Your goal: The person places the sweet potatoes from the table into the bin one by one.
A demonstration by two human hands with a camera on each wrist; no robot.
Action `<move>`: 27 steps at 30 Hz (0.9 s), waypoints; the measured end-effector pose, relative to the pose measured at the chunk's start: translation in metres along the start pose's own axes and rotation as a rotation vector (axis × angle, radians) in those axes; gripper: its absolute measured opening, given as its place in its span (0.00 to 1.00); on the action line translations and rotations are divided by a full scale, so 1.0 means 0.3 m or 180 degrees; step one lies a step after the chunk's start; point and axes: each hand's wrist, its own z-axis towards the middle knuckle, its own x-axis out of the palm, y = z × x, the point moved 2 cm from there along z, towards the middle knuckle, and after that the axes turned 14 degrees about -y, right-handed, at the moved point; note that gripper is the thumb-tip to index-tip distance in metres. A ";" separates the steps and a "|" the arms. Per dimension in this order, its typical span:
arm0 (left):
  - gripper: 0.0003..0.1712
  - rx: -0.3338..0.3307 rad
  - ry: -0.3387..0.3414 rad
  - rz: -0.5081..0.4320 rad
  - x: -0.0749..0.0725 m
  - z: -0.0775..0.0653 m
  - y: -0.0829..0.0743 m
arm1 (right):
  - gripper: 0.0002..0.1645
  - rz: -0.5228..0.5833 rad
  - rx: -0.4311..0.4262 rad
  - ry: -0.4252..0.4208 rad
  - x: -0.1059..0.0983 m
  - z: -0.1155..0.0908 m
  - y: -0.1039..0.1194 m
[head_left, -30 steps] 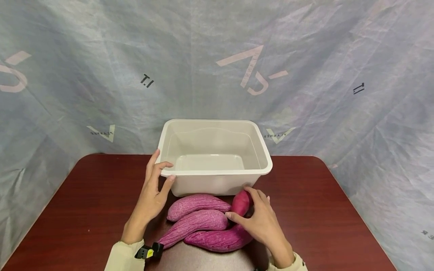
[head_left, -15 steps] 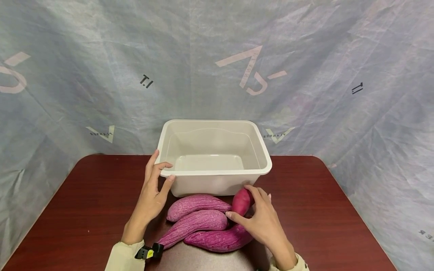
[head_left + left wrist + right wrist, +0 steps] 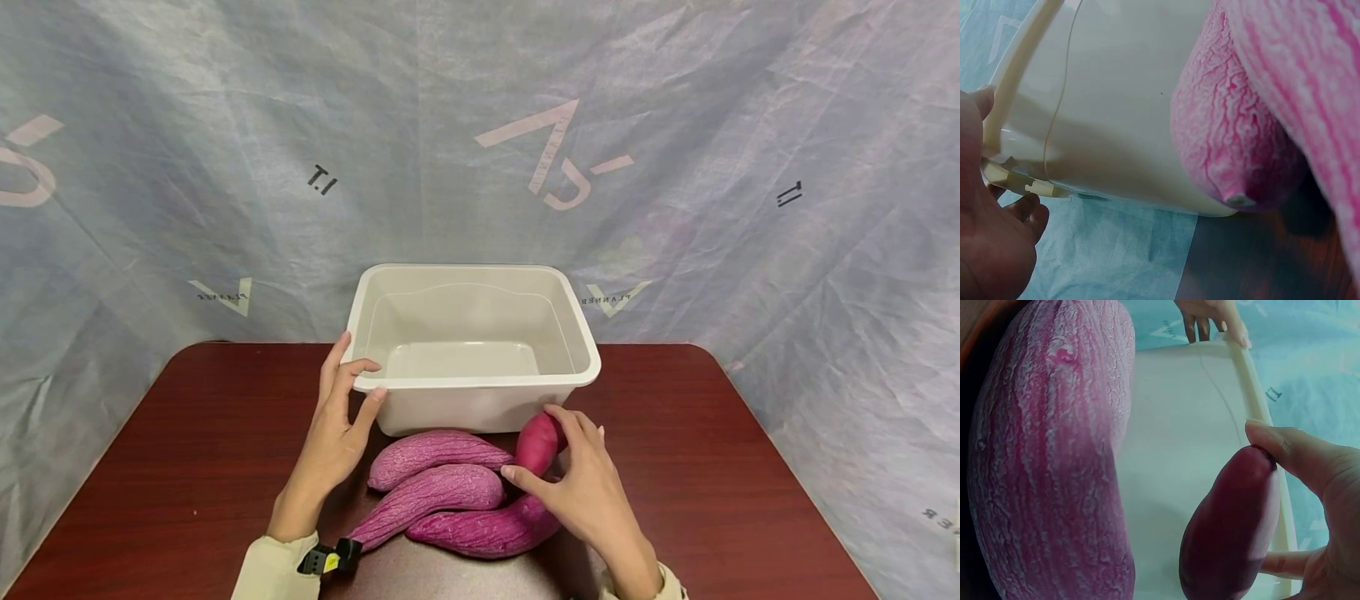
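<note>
A smooth dark-red sweet potato (image 3: 537,445) is pinched between the thumb and fingers of my right hand (image 3: 588,483), at the front right of a white plastic basin (image 3: 465,408). In the right wrist view the thumb touches one tip of the sweet potato (image 3: 1229,525). My left hand (image 3: 330,442) holds the basin's front left corner, thumb outside and a finger over the rim. Three long, wrinkled purple vegetables, eggplant-like in shape, lie before the basin: a back one (image 3: 435,458), a middle one (image 3: 431,500) and a darker front one (image 3: 487,533).
The basin stands on a dark red-brown table (image 3: 712,467), near its back edge. Behind it hangs a grey printed sheet (image 3: 420,167). A black wrist strap (image 3: 330,558) sits at the left sleeve, beside the middle vegetable's thin end.
My right hand has shifted slightly right and away from me with the sweet potato. My left hand, the basin and the long purple vegetables stay in place.
</note>
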 end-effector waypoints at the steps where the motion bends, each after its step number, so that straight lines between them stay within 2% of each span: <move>1: 0.15 -0.0001 0.0001 0.0001 0.000 0.000 0.000 | 0.56 0.0003 0.0001 0.0002 -0.001 -0.001 0.001; 10: 0.15 0.0003 -0.0010 -0.0014 -0.001 0.000 -0.004 | 0.55 -0.0006 -0.0017 -0.0022 -0.017 -0.004 0.019; 20: 0.15 -0.0009 0.0019 -0.0049 0.011 -0.008 -0.008 | 0.52 0.0078 -0.0075 -0.0099 -0.077 -0.007 0.051; 27: 0.15 0.0020 0.0007 -0.0054 0.002 -0.001 -0.007 | 0.54 -0.0007 -0.0117 -0.0184 -0.088 -0.011 0.073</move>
